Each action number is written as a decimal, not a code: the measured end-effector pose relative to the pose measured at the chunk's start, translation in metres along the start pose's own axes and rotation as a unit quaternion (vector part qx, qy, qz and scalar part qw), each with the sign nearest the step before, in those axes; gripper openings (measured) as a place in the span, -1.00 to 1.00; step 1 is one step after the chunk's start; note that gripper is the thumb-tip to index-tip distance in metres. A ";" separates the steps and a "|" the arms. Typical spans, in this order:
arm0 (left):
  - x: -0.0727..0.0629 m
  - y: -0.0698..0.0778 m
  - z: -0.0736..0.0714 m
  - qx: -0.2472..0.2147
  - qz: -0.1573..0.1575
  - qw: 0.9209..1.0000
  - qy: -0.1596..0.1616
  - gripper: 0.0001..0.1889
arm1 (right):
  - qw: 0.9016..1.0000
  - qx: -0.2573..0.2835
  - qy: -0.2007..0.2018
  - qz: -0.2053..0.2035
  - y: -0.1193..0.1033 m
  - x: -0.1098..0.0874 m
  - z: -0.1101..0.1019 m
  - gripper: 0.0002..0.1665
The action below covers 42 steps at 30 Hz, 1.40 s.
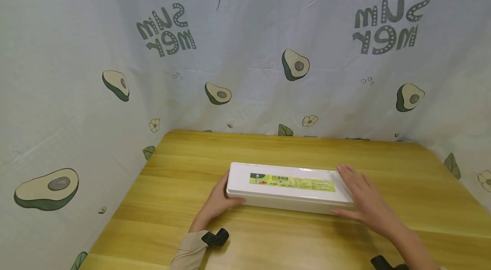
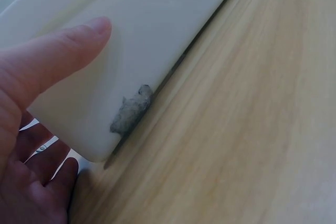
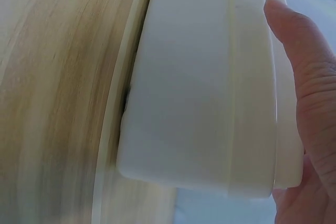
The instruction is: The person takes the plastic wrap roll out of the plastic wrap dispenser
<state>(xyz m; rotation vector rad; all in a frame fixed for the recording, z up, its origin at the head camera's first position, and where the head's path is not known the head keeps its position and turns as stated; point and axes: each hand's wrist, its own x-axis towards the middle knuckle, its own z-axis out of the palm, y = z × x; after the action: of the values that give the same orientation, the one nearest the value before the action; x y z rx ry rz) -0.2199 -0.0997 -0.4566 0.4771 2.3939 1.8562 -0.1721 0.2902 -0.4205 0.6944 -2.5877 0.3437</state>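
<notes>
A long white cling film box (image 1: 289, 185), with a green and yellow label on its lid, lies lengthwise across the wooden table. At its left end my left hand (image 1: 216, 202) holds it, thumb along the near wall and the other fingers round the end. The left wrist view shows that thumb (image 2: 79, 45) on the pale wall, beside a grey worn patch (image 2: 131, 113) low on the box. My right hand (image 1: 368, 204) spans the right end, its fingers reaching over the lid's far corner and its thumb at the near side. In the right wrist view its other fingers are mostly hidden.
The yellowish wooden table (image 1: 268, 240) extends round the box on all sides. A pale curtain (image 1: 249, 40) printed with avocados hangs behind and at the sides. A black wrist device (image 1: 215, 237) sits at the left cuff, another (image 1: 385, 263) by the right wrist.
</notes>
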 end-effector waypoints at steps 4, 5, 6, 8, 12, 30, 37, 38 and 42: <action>-0.003 -0.017 0.003 0.006 -0.007 1.000 0.003 0.03 | 1.000 0.004 -0.005 -0.001 -0.004 -0.003 0.005 0.33; -0.003 -0.022 0.003 0.009 -0.010 1.000 0.004 0.03 | 1.000 0.006 -0.007 0.000 -0.004 -0.003 0.006 0.33; -0.003 -0.028 0.004 0.013 -0.013 1.000 0.005 0.04 | 1.000 0.007 -0.008 0.000 -0.005 -0.004 0.007 0.33; -0.003 -0.039 0.006 0.017 -0.017 1.000 0.007 0.05 | 1.000 0.009 -0.009 -0.003 -0.006 -0.005 0.008 0.33; -0.008 -0.047 0.007 0.018 -0.020 1.000 0.007 0.05 | 1.000 0.009 -0.007 -0.012 -0.007 -0.006 0.011 0.33; 0.001 -0.048 0.000 0.028 -0.015 0.999 -0.005 0.05 | 0.999 -0.014 -0.007 -0.036 -0.012 0.022 0.019 0.30; 0.015 -0.017 -0.008 0.034 -0.002 0.999 -0.030 0.03 | 1.000 -0.001 -0.020 -0.018 -0.010 0.042 0.017 0.32; 0.017 -0.015 -0.009 0.037 0.005 0.999 -0.032 0.02 | 1.000 0.002 -0.019 -0.018 -0.010 0.044 0.017 0.32; 0.025 -0.024 -0.007 0.037 0.008 0.999 -0.032 0.02 | 0.999 0.015 -0.012 -0.031 -0.009 0.048 0.016 0.30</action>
<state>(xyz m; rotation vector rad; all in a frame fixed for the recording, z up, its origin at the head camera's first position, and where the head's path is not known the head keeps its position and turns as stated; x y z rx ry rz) -0.2497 -0.1047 -0.4742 0.5540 2.4312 1.7340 -0.2102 0.2568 -0.4112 0.7911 -2.5818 0.3589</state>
